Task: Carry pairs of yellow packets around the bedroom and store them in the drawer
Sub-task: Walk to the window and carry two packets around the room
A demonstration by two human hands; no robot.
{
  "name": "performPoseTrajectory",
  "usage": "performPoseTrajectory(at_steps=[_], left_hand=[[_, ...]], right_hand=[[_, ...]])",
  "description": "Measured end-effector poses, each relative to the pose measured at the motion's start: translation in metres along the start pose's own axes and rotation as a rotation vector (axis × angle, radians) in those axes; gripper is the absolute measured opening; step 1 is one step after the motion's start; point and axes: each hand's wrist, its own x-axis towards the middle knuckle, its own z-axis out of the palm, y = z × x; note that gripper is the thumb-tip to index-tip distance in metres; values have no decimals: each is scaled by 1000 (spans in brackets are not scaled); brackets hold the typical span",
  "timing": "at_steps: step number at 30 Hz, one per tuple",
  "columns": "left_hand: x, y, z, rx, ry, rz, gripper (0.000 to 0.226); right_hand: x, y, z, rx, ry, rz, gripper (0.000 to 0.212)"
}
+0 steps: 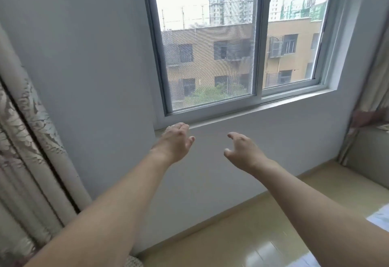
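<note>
Both my arms stretch forward toward the wall under a window. My left hand (176,140) hovers at the left end of the window sill (242,115), fingers relaxed and holding nothing. My right hand (242,151) is a little lower and to the right, in front of the bare wall, fingers loosely spread and empty. No yellow packet and no drawer are in view.
A sliding window (237,41) with a grey frame fills the upper middle. Patterned curtains hang at the left (25,140) and at the right edge (376,90). Light wooden floor (242,231) runs along the wall; a white bed corner (381,218) shows at lower right.
</note>
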Motion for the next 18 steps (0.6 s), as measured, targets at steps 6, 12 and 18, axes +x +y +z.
performPoseTrajectory(at_steps=[6, 12, 18], left_hand=[[138, 19, 50, -55, -54, 104, 55], [290, 46, 118, -144, -116, 271, 54], [458, 92, 157, -201, -154, 470, 52]], right_hand=[[108, 59, -1, -4, 18, 116, 60], [224, 133, 2, -28, 92, 286, 61], [335, 197, -37, -52, 241, 474, 57]])
